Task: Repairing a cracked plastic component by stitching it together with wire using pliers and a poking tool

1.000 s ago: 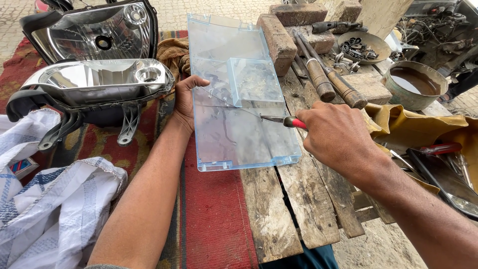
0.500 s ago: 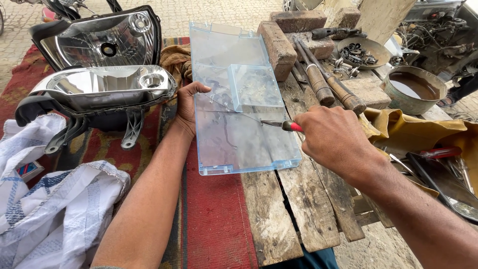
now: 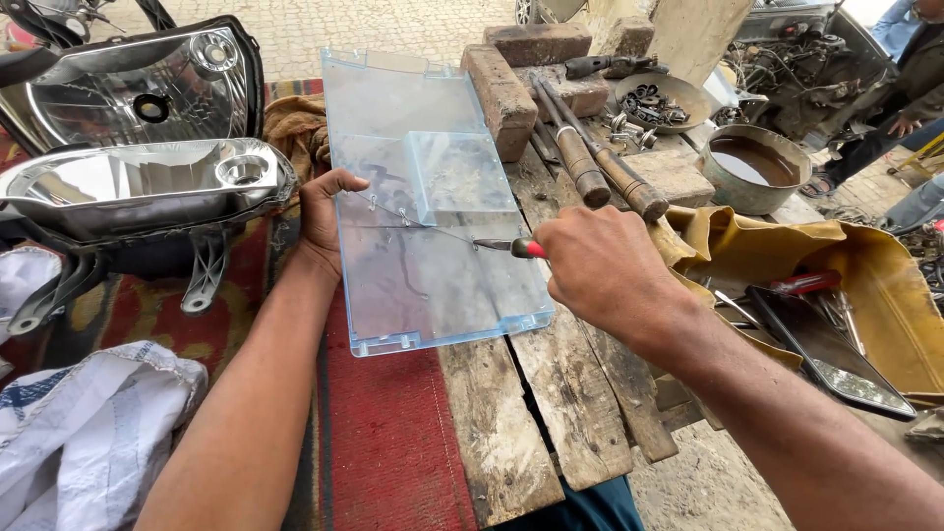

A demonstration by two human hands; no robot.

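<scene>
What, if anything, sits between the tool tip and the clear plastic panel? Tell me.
Nothing visible does. The right hand holds the red-handled tool with its metal tip already over the clear plastic panel, beside the thin wire stitching along the crack. The left hand grips the panel's left edge, away from the tip.

Pale blue panel among rust, red and chrome

The see-through plastic panel (image 3: 433, 206) is pale icy blue; the tool (image 3: 511, 247) on it has a red handle and dark metal tip. At left, the headlight reflectors (image 3: 138, 187) are shiny silver chrome over a red cloth (image 3: 383, 442) with darker patterned stripes. The planks (image 3: 551, 393) are weathered grey-brown. Far bricks (image 3: 501, 93) are dull reddish brown. At right, the cloth (image 3: 875, 285) is mustard yellow, and the sack (image 3: 79, 433) near left is white.
</scene>
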